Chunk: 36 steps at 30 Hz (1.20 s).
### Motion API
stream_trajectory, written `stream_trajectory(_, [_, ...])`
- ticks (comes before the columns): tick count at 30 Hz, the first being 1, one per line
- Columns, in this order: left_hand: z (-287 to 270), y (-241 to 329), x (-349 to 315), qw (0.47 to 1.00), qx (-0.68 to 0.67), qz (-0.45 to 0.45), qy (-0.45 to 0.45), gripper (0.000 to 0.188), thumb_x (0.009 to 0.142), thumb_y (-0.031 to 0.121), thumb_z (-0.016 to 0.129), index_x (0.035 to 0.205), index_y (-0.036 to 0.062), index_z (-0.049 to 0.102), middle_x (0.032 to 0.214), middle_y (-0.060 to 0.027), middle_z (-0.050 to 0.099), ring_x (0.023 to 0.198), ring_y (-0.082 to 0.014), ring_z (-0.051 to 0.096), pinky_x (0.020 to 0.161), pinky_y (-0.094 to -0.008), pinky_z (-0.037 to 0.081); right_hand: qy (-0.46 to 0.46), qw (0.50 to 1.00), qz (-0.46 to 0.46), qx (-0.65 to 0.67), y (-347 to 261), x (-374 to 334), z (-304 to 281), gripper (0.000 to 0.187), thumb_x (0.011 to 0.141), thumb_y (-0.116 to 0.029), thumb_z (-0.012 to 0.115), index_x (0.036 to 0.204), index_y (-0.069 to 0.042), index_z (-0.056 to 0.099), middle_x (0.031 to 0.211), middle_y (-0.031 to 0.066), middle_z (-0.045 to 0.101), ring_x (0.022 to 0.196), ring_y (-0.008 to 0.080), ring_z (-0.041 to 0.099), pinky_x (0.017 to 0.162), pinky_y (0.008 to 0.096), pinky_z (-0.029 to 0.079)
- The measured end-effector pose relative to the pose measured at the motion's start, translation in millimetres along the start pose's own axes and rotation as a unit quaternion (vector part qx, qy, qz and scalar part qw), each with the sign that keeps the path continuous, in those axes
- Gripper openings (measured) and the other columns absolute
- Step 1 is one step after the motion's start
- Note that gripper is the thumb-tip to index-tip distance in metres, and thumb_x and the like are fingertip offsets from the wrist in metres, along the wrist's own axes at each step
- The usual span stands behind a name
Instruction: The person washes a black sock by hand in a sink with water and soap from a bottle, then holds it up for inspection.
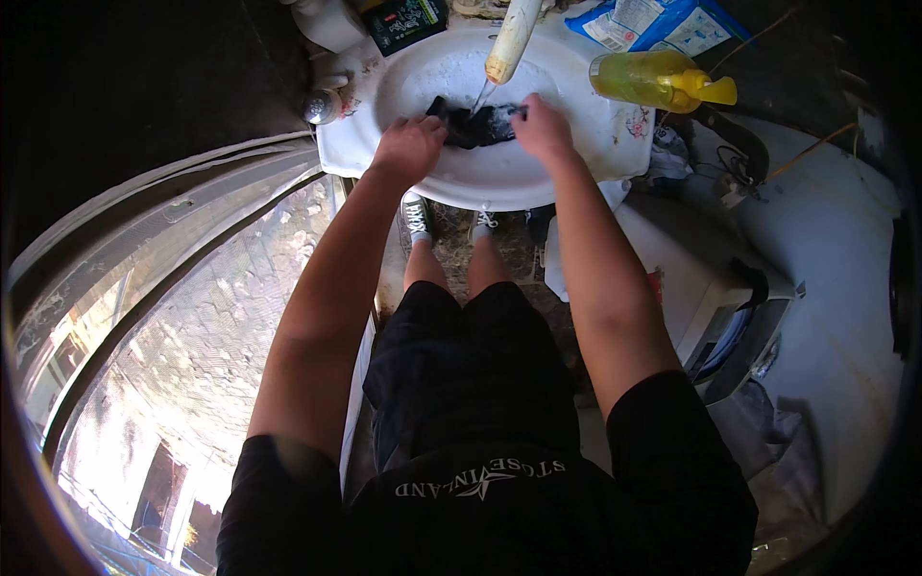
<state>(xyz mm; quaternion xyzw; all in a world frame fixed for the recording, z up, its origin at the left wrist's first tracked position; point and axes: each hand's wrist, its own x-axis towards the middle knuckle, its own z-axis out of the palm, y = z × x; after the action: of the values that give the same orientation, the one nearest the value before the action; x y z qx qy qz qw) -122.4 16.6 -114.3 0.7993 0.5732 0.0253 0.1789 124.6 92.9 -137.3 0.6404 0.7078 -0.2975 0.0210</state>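
A wet black cloth (475,128) with whitish suds on its right part is stretched across the white washbasin (480,195). My left hand (411,149) has its fingers closed on the cloth's left end, at the near left side of the bowl. At the other end, my right hand (543,128) pinches the cloth between thumb and fingers. Water runs from the pale, worn spout (512,43) onto the middle of the cloth. The fingertips of both hands are partly hidden.
A yellow pump bottle (643,80) lies on the basin's right rim, below a blue packet (663,24). Back left are a black box (403,21) and a small round container (323,106). A white front-loading washing machine (691,278) stands right; a bright meshed window (221,317) is left.
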Motion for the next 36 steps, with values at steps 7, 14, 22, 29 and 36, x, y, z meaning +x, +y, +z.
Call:
stream_trajectory(7, [-3.8,0.5,-10.3,0.997,0.038,0.059,-0.036,0.038,0.088,0.028,0.054,0.119,0.0079,0.064,0.131,-0.0052,0.061,0.125,-0.0205,0.055,0.107,-0.0383,0.041,0.065,0.983,-0.153,-0.082,-79.2,-3.4,58.5,0.028,0.097,-0.032,0.047,0.096,-0.007,0.06,0.085,0.0149,0.069,0.084,0.0353,0.068,0.075,0.0495,0.054])
stream_trajectory(14, [1.9,1.1,-19.8,0.998,0.041,0.048,0.0,0.041,0.088,0.029,0.05,0.122,0.0091,0.063,0.133,-0.003,0.061,0.128,-0.0185,0.053,0.109,-0.0382,0.039,0.008,0.99,0.022,-0.138,-40.2,22.2,51.5,0.021,0.093,-0.022,0.049,0.1,-0.009,0.063,0.085,0.0138,0.07,0.082,0.0355,0.069,0.075,0.0473,0.056])
stream_trajectory(22, [-6.8,4.0,-16.5,0.998,0.04,0.051,-0.025,0.038,0.087,0.028,0.05,0.118,0.0096,0.064,0.13,-0.0029,0.062,0.125,-0.0178,0.054,0.109,-0.039,0.039,0.039,0.998,0.038,-0.029,-33.0,8.8,44.2,0.026,0.097,-0.027,0.046,0.109,-0.007,0.057,0.105,0.017,0.066,0.099,0.038,0.065,0.088,0.0515,0.049])
stream_trajectory(29, [-14.1,5.7,-10.1,0.994,0.045,0.049,-0.085,0.04,0.088,0.029,0.05,0.121,0.0105,0.063,0.133,-0.0023,0.06,0.128,-0.0173,0.052,0.111,-0.0403,0.036,0.051,0.985,-0.166,0.007,-61.0,-1.2,68.2,0.023,0.095,-0.024,0.052,0.099,-0.001,0.052,0.102,0.0241,0.063,0.101,0.0412,0.061,0.09,0.0513,0.048])
stream_trajectory(36, [-5.3,0.0,-15.0,0.995,0.05,0.06,-0.064,0.044,0.09,0.03,0.049,0.127,0.0091,0.058,0.141,-0.0045,0.054,0.129,-0.0185,0.051,0.111,-0.0412,0.037,0.122,0.988,0.001,0.092,-50.2,-0.8,22.4,0.026,0.089,-0.017,0.063,0.101,0.001,0.048,0.095,0.0231,0.063,0.089,0.0434,0.062,0.078,0.0528,0.05])
